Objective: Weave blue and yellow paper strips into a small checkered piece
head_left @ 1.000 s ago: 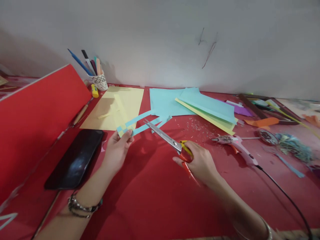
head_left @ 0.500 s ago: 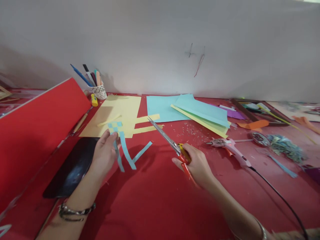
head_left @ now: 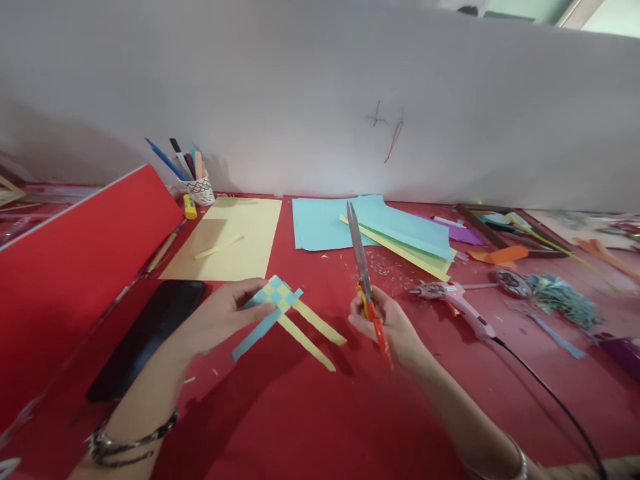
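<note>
My left hand (head_left: 235,310) pinches a woven paper piece (head_left: 278,295), a small blue-and-yellow checkerboard with loose strips. Two yellow strips (head_left: 313,340) trail from it toward the lower right, and a blue strip (head_left: 255,337) hangs to the lower left. My right hand (head_left: 387,323) grips scissors (head_left: 361,257) by their red and yellow handles. The blades point up and away, look closed, and stand apart from the paper. Behind my left hand lies a pale yellow sheet (head_left: 225,257) with a thin yellow strip (head_left: 220,247) on it.
Blue sheets (head_left: 320,223) lie at the back. To the right are a pink glue gun (head_left: 467,310) with a black cord and a bundle of threads (head_left: 565,300). A phone (head_left: 150,340), a red board (head_left: 85,267) and a pen cup (head_left: 200,190) stand or lie left.
The woven piece has turned in my left hand and shifted right, its yellow strips now pointing lower right. The scissors have swung upright, away from the paper; a blue offcut is no longer visible.
</note>
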Available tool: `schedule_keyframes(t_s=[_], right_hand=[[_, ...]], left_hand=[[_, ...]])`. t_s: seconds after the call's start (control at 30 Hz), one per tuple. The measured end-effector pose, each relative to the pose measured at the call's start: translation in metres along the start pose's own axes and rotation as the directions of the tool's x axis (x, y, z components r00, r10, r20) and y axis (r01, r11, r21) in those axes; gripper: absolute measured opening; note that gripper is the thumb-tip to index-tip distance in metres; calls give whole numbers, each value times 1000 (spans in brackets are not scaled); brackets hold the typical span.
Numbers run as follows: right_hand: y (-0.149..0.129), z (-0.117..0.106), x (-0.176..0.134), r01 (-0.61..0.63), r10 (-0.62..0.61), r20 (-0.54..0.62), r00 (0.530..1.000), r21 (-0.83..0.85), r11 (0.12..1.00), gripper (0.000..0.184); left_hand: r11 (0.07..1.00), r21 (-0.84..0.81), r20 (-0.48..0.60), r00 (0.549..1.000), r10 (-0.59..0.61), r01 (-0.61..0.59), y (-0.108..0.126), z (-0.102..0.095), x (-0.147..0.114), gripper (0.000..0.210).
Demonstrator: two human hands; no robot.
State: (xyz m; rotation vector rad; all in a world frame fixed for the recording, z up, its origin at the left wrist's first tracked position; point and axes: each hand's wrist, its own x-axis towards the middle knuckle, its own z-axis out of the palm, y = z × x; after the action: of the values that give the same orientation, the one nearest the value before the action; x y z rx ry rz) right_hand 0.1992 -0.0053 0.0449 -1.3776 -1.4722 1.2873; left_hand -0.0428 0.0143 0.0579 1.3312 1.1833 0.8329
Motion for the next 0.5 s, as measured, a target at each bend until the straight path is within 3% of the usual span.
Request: schedule_keyframes(t_s=[0.3,0.5], right_hand=[[9,23,-9,-11,-42,147,988,342,940,30],[9,27,-8,-54,21,108,994,313,948,30]], left_hand=[[932,326,264,962,68,-155,8,38,3,11],[882,422,333,941,63,-208,9,47,9,14]])
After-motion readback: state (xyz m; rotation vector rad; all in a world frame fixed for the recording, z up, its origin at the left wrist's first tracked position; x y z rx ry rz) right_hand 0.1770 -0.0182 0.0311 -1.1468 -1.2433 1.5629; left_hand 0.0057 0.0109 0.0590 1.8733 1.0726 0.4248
